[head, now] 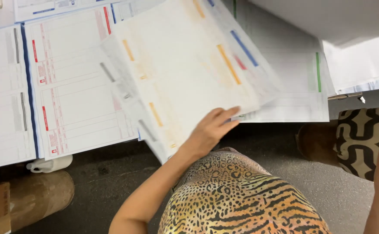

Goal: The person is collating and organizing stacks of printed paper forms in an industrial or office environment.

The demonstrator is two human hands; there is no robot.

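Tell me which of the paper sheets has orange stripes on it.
It is the top sheet, lifted and tilted, which the left hand holds at its lower edge. The flat sheets beside it carry red, grey or green stripes instead.

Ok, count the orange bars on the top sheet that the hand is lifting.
4 on the top sheet: one at its top edge, one upper left, one right of centre, one lower left. The left hand may hide more.
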